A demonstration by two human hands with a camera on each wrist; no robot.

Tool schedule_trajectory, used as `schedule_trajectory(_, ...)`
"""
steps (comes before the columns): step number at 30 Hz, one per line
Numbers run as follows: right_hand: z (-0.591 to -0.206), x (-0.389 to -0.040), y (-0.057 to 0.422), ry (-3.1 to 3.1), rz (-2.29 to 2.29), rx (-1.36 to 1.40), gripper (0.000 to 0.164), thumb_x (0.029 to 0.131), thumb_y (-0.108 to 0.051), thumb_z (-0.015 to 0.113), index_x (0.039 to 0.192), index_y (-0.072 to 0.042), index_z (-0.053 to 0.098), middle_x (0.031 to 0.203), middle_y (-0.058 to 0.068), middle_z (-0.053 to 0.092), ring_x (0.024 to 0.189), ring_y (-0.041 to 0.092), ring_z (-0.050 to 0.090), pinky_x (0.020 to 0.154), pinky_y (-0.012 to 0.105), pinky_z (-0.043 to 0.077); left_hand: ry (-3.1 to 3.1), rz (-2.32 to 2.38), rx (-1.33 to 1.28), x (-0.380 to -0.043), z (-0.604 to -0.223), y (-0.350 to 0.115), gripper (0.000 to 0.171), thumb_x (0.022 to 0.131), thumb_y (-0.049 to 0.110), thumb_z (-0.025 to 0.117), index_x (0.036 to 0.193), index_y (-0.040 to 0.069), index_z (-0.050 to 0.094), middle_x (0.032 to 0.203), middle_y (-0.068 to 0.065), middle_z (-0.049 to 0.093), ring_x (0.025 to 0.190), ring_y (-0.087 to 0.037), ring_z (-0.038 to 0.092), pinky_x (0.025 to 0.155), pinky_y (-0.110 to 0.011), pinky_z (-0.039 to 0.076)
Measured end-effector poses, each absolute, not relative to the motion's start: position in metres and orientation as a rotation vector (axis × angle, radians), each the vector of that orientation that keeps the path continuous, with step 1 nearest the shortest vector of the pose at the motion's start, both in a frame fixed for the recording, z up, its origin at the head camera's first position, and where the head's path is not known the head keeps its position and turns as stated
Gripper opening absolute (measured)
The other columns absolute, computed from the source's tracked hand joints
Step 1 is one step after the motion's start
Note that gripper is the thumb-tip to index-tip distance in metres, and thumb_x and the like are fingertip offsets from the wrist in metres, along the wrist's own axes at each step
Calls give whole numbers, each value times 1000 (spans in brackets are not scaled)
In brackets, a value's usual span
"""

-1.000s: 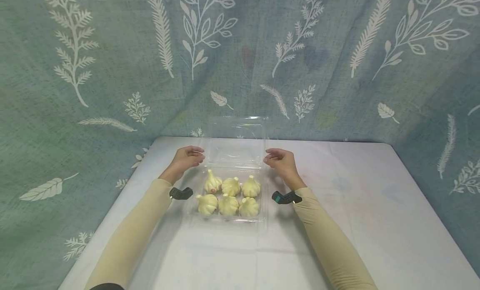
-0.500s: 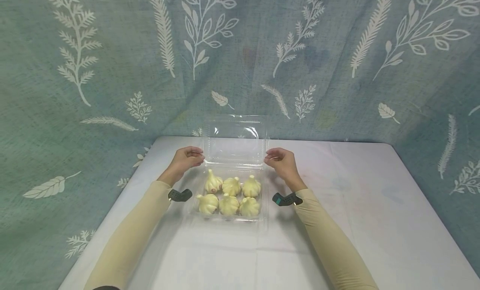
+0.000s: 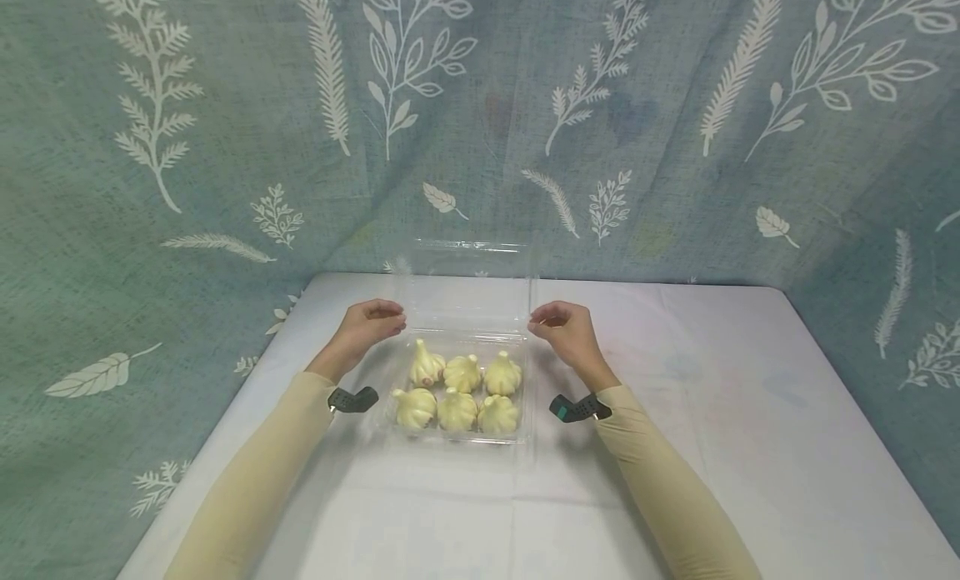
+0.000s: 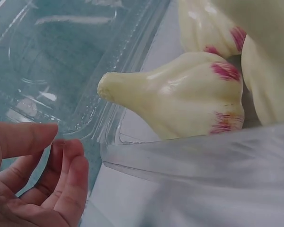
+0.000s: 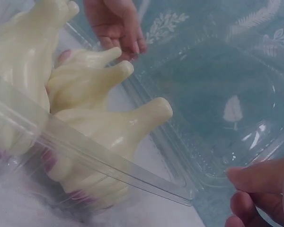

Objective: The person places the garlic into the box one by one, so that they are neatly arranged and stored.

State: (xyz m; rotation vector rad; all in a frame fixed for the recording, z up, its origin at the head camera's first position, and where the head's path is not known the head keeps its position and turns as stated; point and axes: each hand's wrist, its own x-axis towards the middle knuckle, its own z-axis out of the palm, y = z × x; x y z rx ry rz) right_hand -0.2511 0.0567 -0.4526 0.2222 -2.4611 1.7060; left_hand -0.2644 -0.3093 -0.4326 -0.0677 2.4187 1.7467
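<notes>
A clear plastic clamshell container [image 3: 527, 430] lies on the table with its lid [image 3: 468, 301] raised at the back. Several pale garlic bulbs [image 3: 457, 409] sit inside in two rows, some with pink streaks. At the lid's left edge, near the hinge, my left hand [image 3: 371, 326] pinches the rim between thumb and fingers. My right hand [image 3: 564, 330] pinches the opposite side of the lid the same way. In the left wrist view, the thumb and fingertips [image 4: 72, 149] are right at the lid's lower corner. The right thumb [image 5: 255, 177] lies on the lid's corner in the right wrist view.
A white cloth [image 3: 712, 447] covers the table. Close behind the lid hangs a blue-green curtain [image 3: 480, 147] with white leaf patterns. Dark straps [image 3: 576, 408] sit on both wrists, beside the container.
The lid's top edge rises slightly, then drops a little lower, and the glare on it fades. Both wrists shift slightly toward me and outward. The garlic bulbs stay in place.
</notes>
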Motion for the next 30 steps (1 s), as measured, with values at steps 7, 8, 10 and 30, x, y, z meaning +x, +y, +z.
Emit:
schedule_trajectory(7,-451,-244,60,-2459,1661,309,10,87,-8,80,96,-3,77,101,15,77,95,28,71,75,26,58,2362,1790,-115,-259,-432,-311,47,103,12,62,144,-7,49,125,-8,62,104,-4,66,110,-27,57)
schedule_trajectory(8,-451,-243,60,-2460,1650,322,10,87,-8,80,95,-3,77,100,15,78,94,28,71,75,26,59,2356,1803,-117,-257,-432,-311,45,103,11,61,142,-7,50,123,-6,63,104,-4,66,109,-26,58)
schedule_trajectory(10,-451,-242,61,-2460,1625,351,8,87,-7,80,94,-3,78,99,15,78,92,28,72,76,29,61,2333,1834,-116,-255,-432,-312,38,103,9,60,138,-6,53,117,-2,64,103,-4,66,107,-23,58)
schedule_trajectory(30,-450,-225,61,-2554,1517,429,5,86,-7,79,90,-5,77,93,11,78,89,24,71,79,32,63,2117,2042,-9,-239,-445,-325,45,111,22,48,142,-11,51,121,-3,67,106,-6,70,110,-27,57)
